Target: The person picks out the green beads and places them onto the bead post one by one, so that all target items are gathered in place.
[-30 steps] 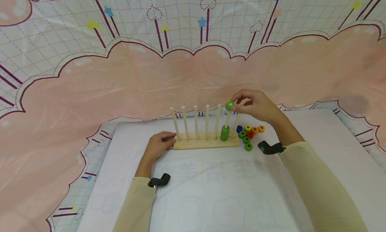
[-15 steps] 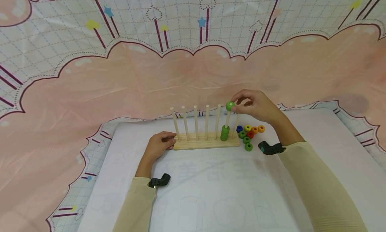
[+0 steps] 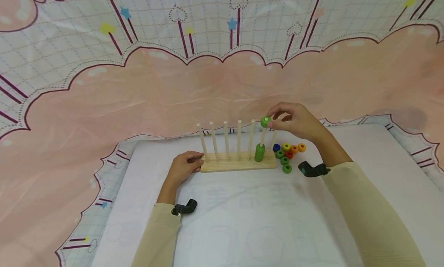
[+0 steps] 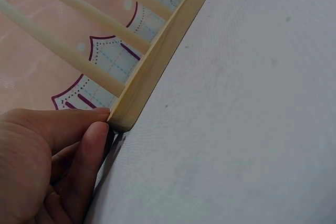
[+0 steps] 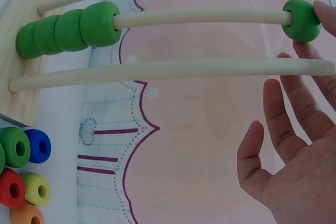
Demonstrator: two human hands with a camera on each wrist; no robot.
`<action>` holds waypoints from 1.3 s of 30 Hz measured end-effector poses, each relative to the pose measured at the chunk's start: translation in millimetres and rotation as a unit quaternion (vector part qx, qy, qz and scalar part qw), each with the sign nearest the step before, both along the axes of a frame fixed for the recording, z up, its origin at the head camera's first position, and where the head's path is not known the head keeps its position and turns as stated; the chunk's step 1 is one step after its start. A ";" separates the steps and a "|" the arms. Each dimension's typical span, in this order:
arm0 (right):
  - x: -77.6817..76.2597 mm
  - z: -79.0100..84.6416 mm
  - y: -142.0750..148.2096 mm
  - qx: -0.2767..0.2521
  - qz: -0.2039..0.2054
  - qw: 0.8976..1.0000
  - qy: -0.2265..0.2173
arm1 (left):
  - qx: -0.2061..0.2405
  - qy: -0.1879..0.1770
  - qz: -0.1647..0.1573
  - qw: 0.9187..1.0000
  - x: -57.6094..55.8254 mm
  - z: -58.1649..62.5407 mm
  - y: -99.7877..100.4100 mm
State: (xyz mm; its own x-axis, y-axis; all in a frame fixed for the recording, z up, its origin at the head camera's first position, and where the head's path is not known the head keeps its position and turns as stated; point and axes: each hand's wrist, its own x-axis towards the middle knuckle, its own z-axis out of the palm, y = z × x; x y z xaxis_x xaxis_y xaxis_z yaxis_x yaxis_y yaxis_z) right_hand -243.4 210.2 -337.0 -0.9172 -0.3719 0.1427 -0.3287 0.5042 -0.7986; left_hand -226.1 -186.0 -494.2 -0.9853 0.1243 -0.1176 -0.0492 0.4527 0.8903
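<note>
Green bead (image 5: 302,20): sitting around the tip of a peg (image 5: 210,17), second from the right, well above four stacked green beads (image 5: 71,30). Pinching it with the thumb and fingers of the right hand (image 3: 298,120). Probably handling light, hard and smooth, perhaps slippery, so best gripping by the rounded sides, leaving the hole free. Gripping the wooden base (image 3: 239,165) by its left end with the left hand (image 3: 182,167). Showing loose beads (image 3: 288,155) on the desk (image 3: 243,205), just beside the base's right end.

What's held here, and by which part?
The right hand holds a green bead by its rounded side; the left hand, a wooden rack by its left end.
</note>
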 end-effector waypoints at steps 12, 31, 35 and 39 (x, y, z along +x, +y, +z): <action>-2.6 0.0 0.0 0.001 0.002 1.000 0.004 | 0.003 0.006 0.001 1.000 -0.6 -1.0 0.4; -1.5 -1.3 9.7 0.027 -0.007 1.000 -0.009 | 0.019 0.009 -0.001 1.000 -1.7 -2.5 0.4; 0.4 -8.3 18.1 0.053 -0.011 0.998 -0.017 | 0.020 0.009 -0.002 1.000 -1.6 -2.5 0.4; 3.2 -20.6 30.1 0.072 -0.010 0.997 -0.037 | 0.014 0.011 -0.003 1.000 -2.3 -3.7 0.0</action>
State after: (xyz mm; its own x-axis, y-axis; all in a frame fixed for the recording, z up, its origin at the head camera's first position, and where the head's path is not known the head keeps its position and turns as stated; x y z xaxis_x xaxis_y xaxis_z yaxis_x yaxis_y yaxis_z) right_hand -240.2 240.3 -357.6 -0.9307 -0.3652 0.0214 -0.2606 0.6210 -0.7392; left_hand -228.4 -186.0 -498.0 -0.9869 0.1322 -0.0923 -0.0273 0.4271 0.9038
